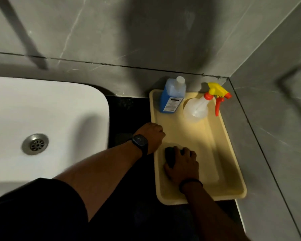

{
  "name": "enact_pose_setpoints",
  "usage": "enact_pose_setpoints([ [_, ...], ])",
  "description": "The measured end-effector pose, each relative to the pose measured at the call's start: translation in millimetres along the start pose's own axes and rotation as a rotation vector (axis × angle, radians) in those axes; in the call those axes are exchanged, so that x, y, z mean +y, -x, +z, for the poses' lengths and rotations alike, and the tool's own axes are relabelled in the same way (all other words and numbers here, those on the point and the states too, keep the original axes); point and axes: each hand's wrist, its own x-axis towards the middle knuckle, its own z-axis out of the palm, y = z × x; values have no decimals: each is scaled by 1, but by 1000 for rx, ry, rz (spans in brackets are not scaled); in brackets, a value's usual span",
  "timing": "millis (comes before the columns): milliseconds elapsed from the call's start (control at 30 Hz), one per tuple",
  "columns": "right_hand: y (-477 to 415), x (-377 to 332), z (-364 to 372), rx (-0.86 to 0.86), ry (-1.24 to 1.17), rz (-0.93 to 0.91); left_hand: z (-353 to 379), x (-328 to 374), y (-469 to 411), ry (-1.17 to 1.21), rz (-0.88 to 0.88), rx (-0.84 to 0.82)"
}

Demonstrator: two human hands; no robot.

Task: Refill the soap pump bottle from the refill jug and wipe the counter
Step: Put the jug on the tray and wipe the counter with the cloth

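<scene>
A cream tray (pixel 214 153) lies on the dark counter (pixel 129 115) in the corner. At its far end stands the blue refill jug (pixel 172 96) with a white cap. Near the tray's left side I look down on the soap pump bottle, faint and clear, with a dark pump head (pixel 170 153). My right hand (pixel 182 166) is closed over that pump head and hides most of the bottle. My left hand (pixel 151 136), with a watch on the wrist, is curled at the tray's left rim beside the bottle. Its fingers are hidden, so what it grips is unclear.
A clear spray bottle (pixel 198 108) with a yellow and orange trigger stands on the tray's far right. The white sink basin (pixel 50 115) with its metal drain fills the left. Grey tiled walls close the back and the right side.
</scene>
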Motion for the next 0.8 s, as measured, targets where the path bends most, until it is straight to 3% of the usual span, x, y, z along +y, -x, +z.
enact_pose_setpoints([
  [133,2,-7,-9,26,-112,58,-4,21,35,92,21,-67],
  [233,18,-18,-24,140,-230,76,-13,31,76,221,10,-26],
  [533,140,-113,-40,447,-460,-88,-30,24,247,453,-45,296],
  [700,196,-166,7,365,-392,-70,5,-3,363,485,-68,426],
  [800,206,-184,33,250,-344,-72,36,-34,427,460,-201,446],
])
